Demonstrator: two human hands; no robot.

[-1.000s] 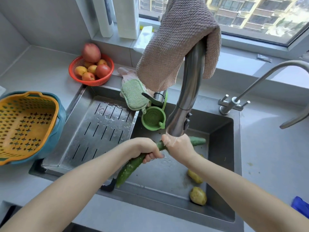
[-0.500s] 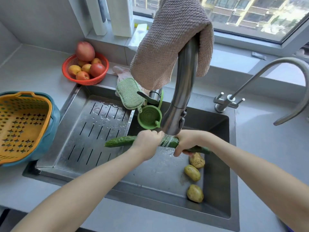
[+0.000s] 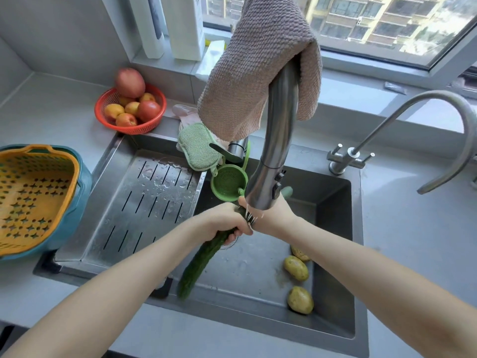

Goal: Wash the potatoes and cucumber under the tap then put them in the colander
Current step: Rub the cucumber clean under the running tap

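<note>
Grey stone countertop (image 3: 64, 117) under a window, with an inset stainless-steel sink (image 3: 333, 319). Item: one cucumber (image 3: 204, 257), dark green, long, bumpy-skinned, wet, held slantwise under the running tap (image 3: 278, 140); its long axis runs from the near-left tip, over the sink's front edge, to the far-right tip showing past the spout. Left hand (image 3: 222, 223): fingers wrapped round the cucumber's middle. Right hand (image 3: 273, 215): partly hidden by the spout head, apparently closed round the cucumber's upper part. Item: three potatoes (image 3: 296, 267), yellow-brown, rounded, lying in the right of the basin, not yet in hand. Item: colander (image 3: 38, 192), orange perforated plastic nested in a teal bowl, on the counter well to the left, beyond the slotted steel drain tray (image 3: 144, 202). Judgement: the left hand is the nearer to the colander, so the cucumber would travel leftwards, near tip leading. Also present: knobbly beige cloth (image 3: 258, 73) draped over the tap; green sponge (image 3: 197, 147); red mesh fruit basket (image 3: 129, 129).
</note>
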